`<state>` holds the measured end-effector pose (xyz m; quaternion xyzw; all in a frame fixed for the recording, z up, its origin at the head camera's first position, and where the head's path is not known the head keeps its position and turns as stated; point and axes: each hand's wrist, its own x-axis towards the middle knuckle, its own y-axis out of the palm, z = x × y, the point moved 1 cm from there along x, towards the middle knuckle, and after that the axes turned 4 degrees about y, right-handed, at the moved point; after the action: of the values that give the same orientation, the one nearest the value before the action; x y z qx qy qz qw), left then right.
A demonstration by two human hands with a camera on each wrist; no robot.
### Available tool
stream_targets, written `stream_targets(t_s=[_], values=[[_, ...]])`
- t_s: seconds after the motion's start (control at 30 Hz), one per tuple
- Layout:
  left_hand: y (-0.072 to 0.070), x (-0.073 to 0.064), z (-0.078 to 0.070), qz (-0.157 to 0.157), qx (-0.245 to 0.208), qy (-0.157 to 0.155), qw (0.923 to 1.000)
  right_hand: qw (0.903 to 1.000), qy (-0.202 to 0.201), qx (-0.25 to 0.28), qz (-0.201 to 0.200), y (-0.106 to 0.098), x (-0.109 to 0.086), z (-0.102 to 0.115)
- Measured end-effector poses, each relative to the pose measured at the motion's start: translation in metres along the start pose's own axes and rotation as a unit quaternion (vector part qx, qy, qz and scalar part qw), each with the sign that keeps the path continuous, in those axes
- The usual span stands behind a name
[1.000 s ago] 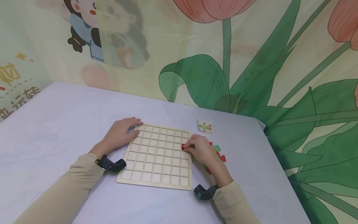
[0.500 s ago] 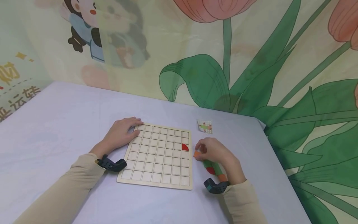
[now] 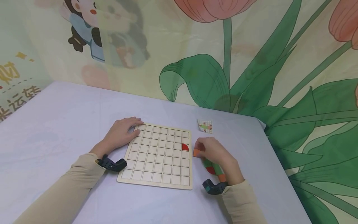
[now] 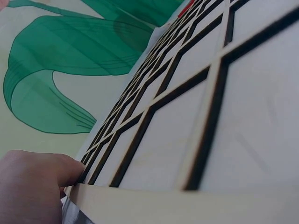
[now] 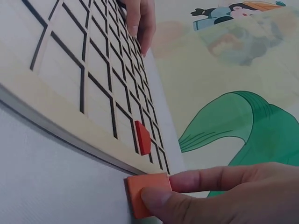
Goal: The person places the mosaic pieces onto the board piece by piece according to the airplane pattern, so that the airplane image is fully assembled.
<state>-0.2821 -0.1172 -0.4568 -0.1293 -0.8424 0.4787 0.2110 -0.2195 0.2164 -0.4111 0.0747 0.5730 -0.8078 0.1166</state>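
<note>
A wooden grid board (image 3: 153,186) lies on the white table. One red quarter-round tile (image 3: 185,147) sits in a cell of its rightmost column. With fingers relaxed, my left hand (image 3: 121,133) rests on the board's upper left corner, thumb on the top face; part of it shows at the frame edge in the left wrist view. Just off the right edge of the board, my right hand (image 3: 214,150) pinches an orange square tile (image 5: 147,191) between thumb and finger. Below that hand lie green tiles (image 3: 217,169), another red tile (image 3: 210,170) and a second orange tile (image 3: 222,178), partly hidden by the hand and wrist.
A small paper card (image 3: 205,126) printed with a coloured grid pattern lies beyond the right hand. Behind the table (image 3: 70,124) hangs a printed backdrop (image 3: 195,77). The table's right edge runs beyond the loose tiles.
My right hand has let go of the red tile in its cell, moved right off the board and taken an orange tile. The left hand has stayed in place.
</note>
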Motion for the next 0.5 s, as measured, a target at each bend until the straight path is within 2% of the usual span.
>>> stream_targets(t_s=[0.27,0.5], values=[[0.000,0.000,0.000,0.002,0.000,0.000,1.0000,0.9967,-0.040,0.021,-0.066,-0.003,0.000,0.003],[-0.001,-0.001,0.000,0.000,-0.003,0.003,1.0000,0.9935,-0.086,0.035,-0.066,0.002,-0.002,0.017]])
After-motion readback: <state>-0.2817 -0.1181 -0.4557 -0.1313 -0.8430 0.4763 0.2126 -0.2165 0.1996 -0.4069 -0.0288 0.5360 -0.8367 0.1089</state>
